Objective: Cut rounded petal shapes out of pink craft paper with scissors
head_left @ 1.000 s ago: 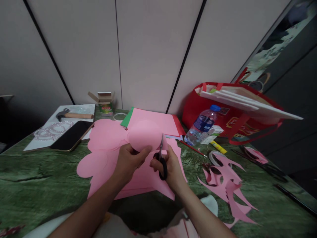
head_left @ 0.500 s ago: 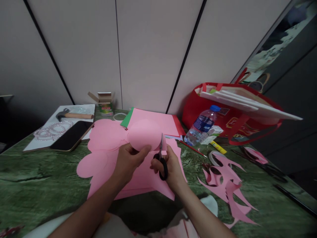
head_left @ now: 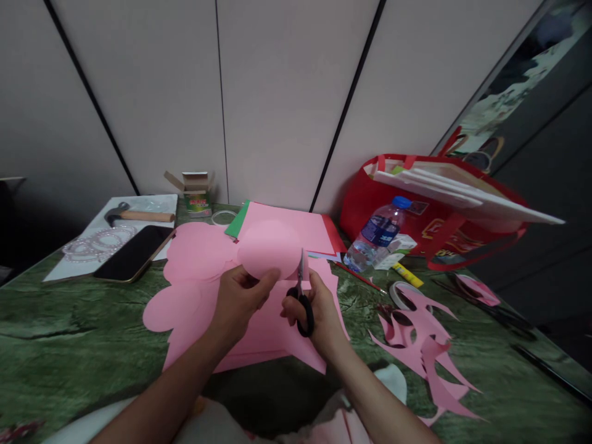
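Note:
My left hand [head_left: 243,302] pinches the lower edge of a rounded pink paper piece [head_left: 269,248], thumb on top. In my right hand [head_left: 319,308] is a pair of black-handled scissors [head_left: 304,302], my fingers through the loops. The blades point away from me, at the right edge of the rounded paper. Whether they are fully closed I cannot tell. Beneath both hands lie larger pink sheets [head_left: 259,339], with rounded pink cutouts [head_left: 173,306] on the left.
Left are a phone [head_left: 135,253], a hammer [head_left: 139,214] and clear beads [head_left: 99,243]. A small open box [head_left: 198,196] stands behind. Right are a water bottle [head_left: 377,234], a red bag [head_left: 411,213], a yellow tube [head_left: 407,274] and pink scraps [head_left: 430,339].
The rounded paper and my left fingers have shifted very slightly. My right hand and the scissors stay in nearly the same spot.

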Action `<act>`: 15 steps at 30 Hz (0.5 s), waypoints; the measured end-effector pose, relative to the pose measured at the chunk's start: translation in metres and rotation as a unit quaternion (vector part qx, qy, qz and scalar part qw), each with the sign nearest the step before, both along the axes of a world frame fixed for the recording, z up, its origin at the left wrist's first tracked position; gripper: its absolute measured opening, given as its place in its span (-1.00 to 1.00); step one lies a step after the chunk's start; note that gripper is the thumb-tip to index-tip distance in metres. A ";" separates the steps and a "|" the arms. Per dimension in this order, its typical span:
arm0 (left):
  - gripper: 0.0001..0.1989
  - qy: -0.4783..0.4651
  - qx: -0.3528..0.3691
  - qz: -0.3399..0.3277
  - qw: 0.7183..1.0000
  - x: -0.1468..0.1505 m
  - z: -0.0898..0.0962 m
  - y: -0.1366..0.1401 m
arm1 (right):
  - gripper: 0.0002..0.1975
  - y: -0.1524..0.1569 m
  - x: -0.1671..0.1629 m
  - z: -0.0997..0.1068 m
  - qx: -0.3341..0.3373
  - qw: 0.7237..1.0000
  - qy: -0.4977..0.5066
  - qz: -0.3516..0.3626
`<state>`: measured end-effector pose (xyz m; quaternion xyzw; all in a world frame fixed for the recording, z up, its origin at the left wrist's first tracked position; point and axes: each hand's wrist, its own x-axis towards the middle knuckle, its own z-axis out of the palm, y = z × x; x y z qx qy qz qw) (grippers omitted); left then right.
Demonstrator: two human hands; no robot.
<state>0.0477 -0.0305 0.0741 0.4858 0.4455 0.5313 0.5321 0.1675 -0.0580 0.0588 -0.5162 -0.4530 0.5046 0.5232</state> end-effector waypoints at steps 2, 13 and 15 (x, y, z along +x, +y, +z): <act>-0.69 0.002 0.002 0.001 1.000 0.000 -0.001 0.000 | -0.45 0.000 0.000 0.001 0.003 1.000 0.003 0.000; -0.73 -0.008 0.034 -0.004 0.999 -0.002 -0.001 0.001 | -0.39 -0.001 0.001 0.001 -0.003 1.000 0.012 0.007; -0.73 -0.021 0.035 -0.017 0.999 -0.001 -0.002 0.001 | -0.40 0.000 0.001 -0.001 0.003 1.000 0.019 0.010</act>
